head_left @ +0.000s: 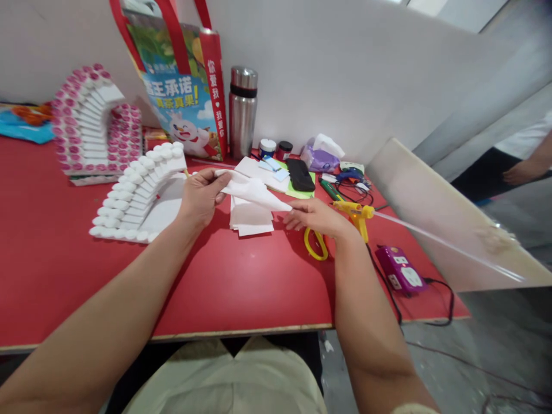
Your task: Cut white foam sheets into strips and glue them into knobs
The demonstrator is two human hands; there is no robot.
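Note:
My left hand (202, 194) pinches the left end of a white sheet (254, 191) that is rolled or folded into a cone shape. At the sheet's pointed right end my right hand (317, 217) grips it between the fingers. The sheet hangs just above a small stack of white sheets (250, 221) on the red table (241, 287). Yellow-handled scissors (316, 244) lie under my right wrist. A yellow glue gun (357, 214) lies just right of my right hand.
A white stepped model (140, 195) and a pink-edged one (92, 123) stand at the left. Behind are a printed bag (183, 86), a steel flask (242, 112), small jars, a black phone (301, 174) and tissues. A purple power strip (401, 269) lies near the right edge. Another person's arm (528, 164) shows far right.

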